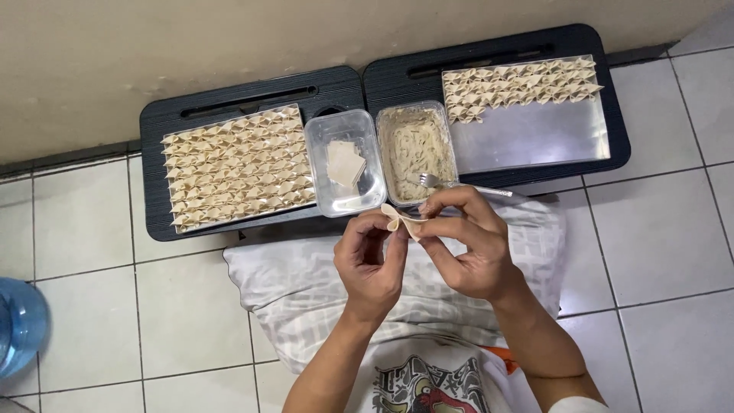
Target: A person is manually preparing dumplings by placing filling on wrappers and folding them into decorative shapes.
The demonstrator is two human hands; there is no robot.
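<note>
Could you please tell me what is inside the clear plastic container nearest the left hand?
The clear plastic container holds a small stack of pale square wrappers. How many lie in the stack cannot be told, as the top one covers the rest.

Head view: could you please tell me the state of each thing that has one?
Wrapper: being folded, pinched by left hand and right hand.
Filling tub: open, mostly full, fork resting in it.
Wrapper tub: open, few squares left.
Left tray: full.
Right tray: partly filled.

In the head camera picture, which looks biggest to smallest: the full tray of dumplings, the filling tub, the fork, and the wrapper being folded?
1. Full tray
2. Filling tub
3. Fork and wrapper: unsure, since the hand hides part of the fork and the wrapper is folded.
</note>
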